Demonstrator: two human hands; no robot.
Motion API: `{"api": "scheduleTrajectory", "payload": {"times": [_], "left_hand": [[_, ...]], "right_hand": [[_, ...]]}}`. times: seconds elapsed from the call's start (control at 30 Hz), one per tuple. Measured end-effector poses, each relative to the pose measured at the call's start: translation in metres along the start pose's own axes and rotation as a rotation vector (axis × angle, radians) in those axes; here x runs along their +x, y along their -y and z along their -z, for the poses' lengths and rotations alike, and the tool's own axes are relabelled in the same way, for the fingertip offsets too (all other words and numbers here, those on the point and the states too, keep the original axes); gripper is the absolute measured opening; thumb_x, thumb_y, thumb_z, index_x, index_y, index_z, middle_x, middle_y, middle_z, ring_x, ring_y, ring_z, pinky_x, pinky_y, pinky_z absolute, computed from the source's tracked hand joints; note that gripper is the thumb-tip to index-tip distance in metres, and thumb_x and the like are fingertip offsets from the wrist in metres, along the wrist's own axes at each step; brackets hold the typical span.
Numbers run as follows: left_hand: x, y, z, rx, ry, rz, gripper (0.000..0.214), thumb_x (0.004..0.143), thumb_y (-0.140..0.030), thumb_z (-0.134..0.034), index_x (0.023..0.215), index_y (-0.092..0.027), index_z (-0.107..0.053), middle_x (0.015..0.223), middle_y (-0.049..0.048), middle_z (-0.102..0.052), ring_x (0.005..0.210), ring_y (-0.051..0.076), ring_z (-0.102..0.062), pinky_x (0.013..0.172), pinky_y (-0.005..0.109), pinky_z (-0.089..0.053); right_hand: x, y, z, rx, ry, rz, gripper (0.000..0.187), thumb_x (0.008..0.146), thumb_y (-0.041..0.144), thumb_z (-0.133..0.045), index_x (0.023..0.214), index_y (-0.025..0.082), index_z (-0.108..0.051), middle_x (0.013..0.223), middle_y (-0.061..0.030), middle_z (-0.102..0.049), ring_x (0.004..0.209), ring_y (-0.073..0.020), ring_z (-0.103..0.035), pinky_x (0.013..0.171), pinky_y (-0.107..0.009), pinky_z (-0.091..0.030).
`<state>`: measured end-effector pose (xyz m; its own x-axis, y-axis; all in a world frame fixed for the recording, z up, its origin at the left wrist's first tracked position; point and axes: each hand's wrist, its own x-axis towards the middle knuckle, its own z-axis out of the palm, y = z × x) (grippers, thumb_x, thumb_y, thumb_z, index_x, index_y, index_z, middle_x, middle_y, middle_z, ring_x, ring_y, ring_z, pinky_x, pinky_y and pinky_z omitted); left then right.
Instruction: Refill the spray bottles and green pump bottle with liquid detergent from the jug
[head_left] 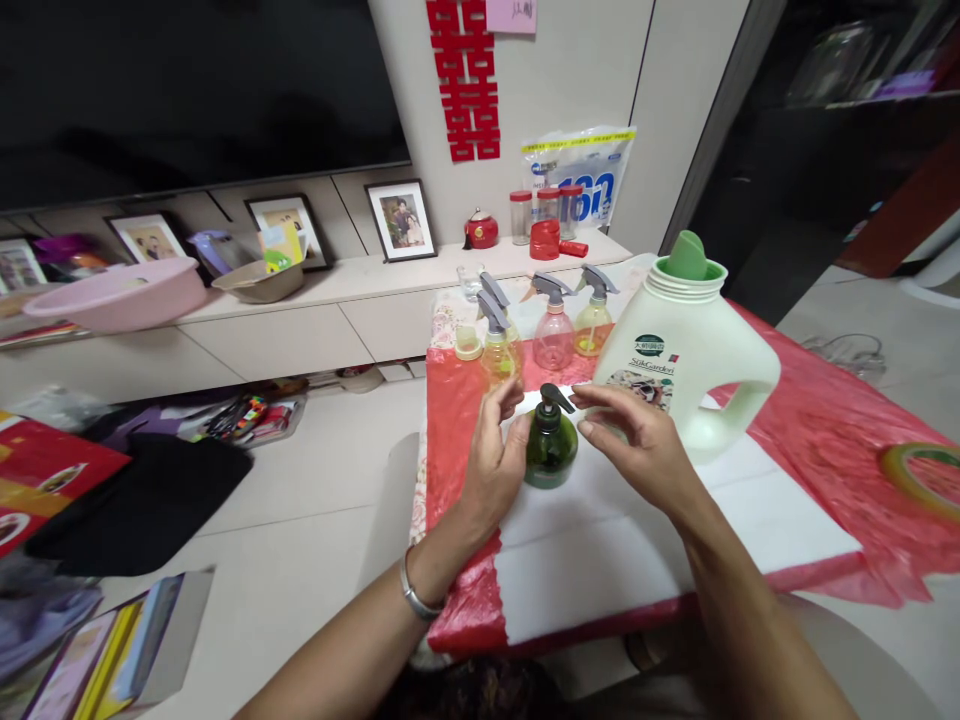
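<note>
A dark green pump bottle (551, 455) stands upright on a white sheet (600, 570), its black pump spout pointing right. Just left of the bottle is my left hand (495, 455), fingers loosely curved and thumb apart from them; I cannot tell whether the thumb touches the glass-like side. On the other side, my right hand (634, 430) hovers near the spout with fingers stretched out and nothing between them. Behind it stands a large pale green jug (675, 335) with a green cap or scoop (688, 258) in its mouth.
Spray bottles with grey heads, among them a pink spray bottle (553, 338), stand at the table's back. A red cover (825, 420) lies under the sheet. A tape roll (922, 478) lies at right. Behind runs a low cabinet (292, 335) with photo frames and a pink basin (120, 297).
</note>
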<state>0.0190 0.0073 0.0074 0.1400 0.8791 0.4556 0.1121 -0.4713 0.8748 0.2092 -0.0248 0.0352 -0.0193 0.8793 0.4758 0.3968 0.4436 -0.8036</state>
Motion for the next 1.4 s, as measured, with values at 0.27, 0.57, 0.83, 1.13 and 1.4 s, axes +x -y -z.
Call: {"api": "scheduleTrajectory", "payload": {"times": [0.27, 0.57, 0.83, 1.13, 1.4], "left_hand": [[-0.001, -0.002, -0.01, -0.052, -0.013, 0.058, 0.028, 0.087, -0.029, -0.067, 0.113, -0.023, -0.061, 0.113, 0.0058, -0.067, 0.109, 0.022, -0.064, 0.098, 0.039, -0.049], [-0.003, -0.001, -0.014, -0.117, -0.032, 0.099, 0.023, 0.09, -0.03, -0.062, 0.112, -0.023, -0.062, 0.111, 0.0057, -0.068, 0.106, 0.021, -0.065, 0.097, 0.038, -0.051], [-0.008, 0.009, -0.019, -0.21, -0.054, 0.059, 0.029, 0.092, -0.03, -0.059, 0.12, -0.024, -0.056, 0.122, 0.0075, -0.064, 0.116, 0.022, -0.061, 0.104, 0.04, -0.047], [-0.013, 0.01, -0.022, -0.268, -0.021, 0.088, 0.049, 0.086, -0.023, -0.066, 0.132, -0.023, -0.047, 0.132, 0.011, -0.057, 0.126, 0.025, -0.055, 0.111, 0.044, -0.042], [-0.016, 0.01, -0.024, -0.166, -0.051, 0.001, 0.044, 0.088, -0.02, -0.061, 0.131, -0.025, -0.05, 0.128, 0.009, -0.059, 0.121, 0.024, -0.058, 0.107, 0.043, -0.046]], "right_hand": [[0.006, 0.002, -0.014, 0.005, 0.073, 0.015, 0.034, 0.093, 0.028, -0.058, 0.126, 0.021, -0.063, 0.122, -0.0054, -0.061, 0.11, -0.0186, -0.06, 0.091, -0.033, -0.053], [0.011, -0.002, -0.017, -0.051, 0.111, 0.06, 0.027, 0.097, 0.028, -0.054, 0.121, 0.022, -0.065, 0.116, -0.0059, -0.061, 0.106, -0.0192, -0.057, 0.091, -0.033, -0.047], [0.011, -0.003, -0.018, -0.065, 0.139, 0.077, 0.027, 0.098, 0.027, -0.054, 0.122, 0.02, -0.064, 0.111, -0.0052, -0.06, 0.104, -0.017, -0.056, 0.089, -0.029, -0.046], [0.011, -0.003, -0.021, -0.11, 0.131, 0.11, 0.027, 0.096, 0.024, -0.057, 0.122, 0.02, -0.062, 0.111, -0.0044, -0.06, 0.103, -0.0169, -0.056, 0.088, -0.03, -0.045], [0.009, -0.002, -0.027, -0.1, 0.015, 0.06, 0.021, 0.087, 0.028, -0.069, 0.103, 0.018, -0.063, 0.102, -0.0029, -0.061, 0.094, -0.0154, -0.057, 0.083, -0.029, -0.047]]}}
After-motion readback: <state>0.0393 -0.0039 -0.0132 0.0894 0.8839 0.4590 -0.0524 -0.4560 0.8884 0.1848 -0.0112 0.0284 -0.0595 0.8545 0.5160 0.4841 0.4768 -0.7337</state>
